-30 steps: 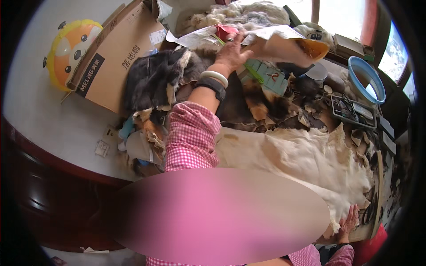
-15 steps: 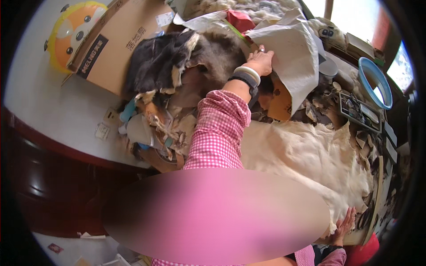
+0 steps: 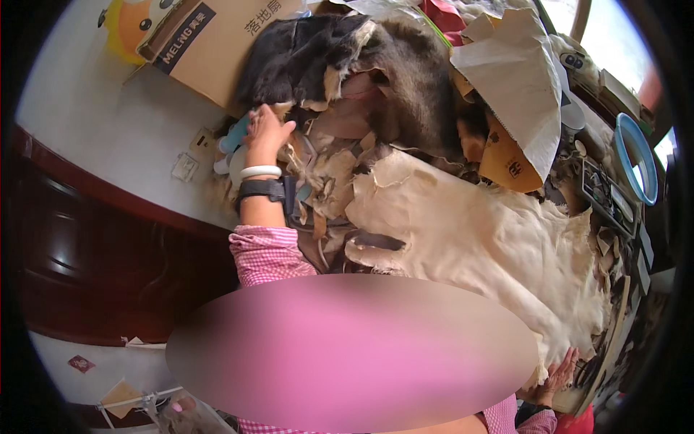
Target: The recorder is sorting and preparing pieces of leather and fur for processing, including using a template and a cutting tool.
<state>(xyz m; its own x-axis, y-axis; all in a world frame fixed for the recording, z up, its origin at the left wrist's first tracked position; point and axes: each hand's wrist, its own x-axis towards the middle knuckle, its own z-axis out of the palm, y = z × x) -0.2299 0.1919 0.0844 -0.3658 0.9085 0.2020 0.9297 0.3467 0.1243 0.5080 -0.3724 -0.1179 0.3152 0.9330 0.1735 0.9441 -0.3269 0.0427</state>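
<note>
right hand (image 3: 557, 377) laid flat on the pale hide (image 3: 491, 231), the hide spread out between both hands, left hand (image 3: 267, 135) held open with thumb out, dark fur (image 3: 303, 58) heaped just past it, brown box (image 3: 217, 54) set farther beyond

Pretty ordinary room, honestly. A plain pale wall (image 3: 79, 101) filled the upper left, with a small socket plate (image 3: 203, 142) on it. Below that sat a glossy, dark red-brown panel (image 3: 123, 249), couldn't tell if it was a door or furniture, and it caught a bright whitish glare (image 3: 59, 249). Lower left had a little red diamond decoration (image 3: 81, 364) on a pale surface. Daylight blazed through a blown-out window (image 3: 618, 43) at upper right.
</note>
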